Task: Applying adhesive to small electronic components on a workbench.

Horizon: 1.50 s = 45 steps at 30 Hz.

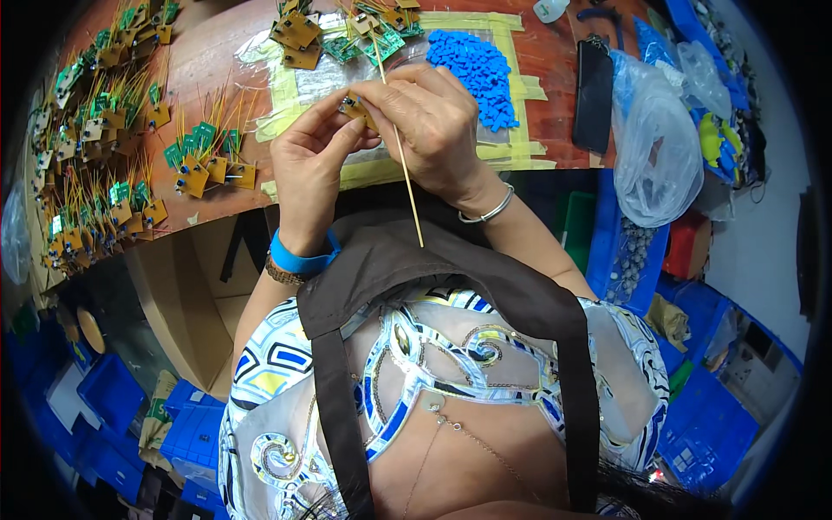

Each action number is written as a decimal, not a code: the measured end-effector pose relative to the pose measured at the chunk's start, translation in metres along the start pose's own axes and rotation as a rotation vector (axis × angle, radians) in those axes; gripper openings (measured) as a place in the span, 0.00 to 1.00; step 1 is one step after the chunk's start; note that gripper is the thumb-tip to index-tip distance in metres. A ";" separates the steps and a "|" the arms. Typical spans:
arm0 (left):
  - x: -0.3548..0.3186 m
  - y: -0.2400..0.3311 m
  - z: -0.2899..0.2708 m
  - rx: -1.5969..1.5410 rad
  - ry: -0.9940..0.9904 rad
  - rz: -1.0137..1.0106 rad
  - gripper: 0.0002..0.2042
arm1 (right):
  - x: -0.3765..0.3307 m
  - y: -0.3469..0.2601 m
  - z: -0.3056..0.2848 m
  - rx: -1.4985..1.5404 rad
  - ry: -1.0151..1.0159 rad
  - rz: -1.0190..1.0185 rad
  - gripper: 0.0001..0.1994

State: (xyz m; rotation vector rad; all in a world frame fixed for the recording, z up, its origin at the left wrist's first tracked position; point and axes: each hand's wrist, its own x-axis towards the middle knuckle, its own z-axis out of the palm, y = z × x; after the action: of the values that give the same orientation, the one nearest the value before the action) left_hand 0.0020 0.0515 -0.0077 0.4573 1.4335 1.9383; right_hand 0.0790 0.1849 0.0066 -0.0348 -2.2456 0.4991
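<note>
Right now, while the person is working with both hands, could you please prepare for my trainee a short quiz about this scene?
1. Across which hand does the thin stick run?
2. True or false: the black phone lies to the right of the pile of blue pieces.
3. What colour is the small board at the fingertips of the left hand? A) green B) white C) brown

Key:
1. The right hand.
2. True.
3. C.
</note>
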 end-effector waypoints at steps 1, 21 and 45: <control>0.001 0.000 0.000 -0.004 0.003 -0.009 0.15 | -0.001 0.001 0.001 0.001 -0.002 0.002 0.11; -0.002 0.003 0.001 0.039 -0.060 -0.016 0.15 | -0.005 -0.001 0.000 0.169 0.049 0.107 0.12; -0.028 0.048 -0.151 0.555 0.603 0.245 0.12 | -0.002 -0.001 -0.002 0.276 0.052 0.160 0.12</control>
State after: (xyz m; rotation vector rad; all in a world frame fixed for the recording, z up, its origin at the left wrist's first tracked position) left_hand -0.0880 -0.0816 -0.0097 0.3071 2.4291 1.9355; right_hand 0.0823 0.1841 0.0067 -0.0840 -2.1140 0.8806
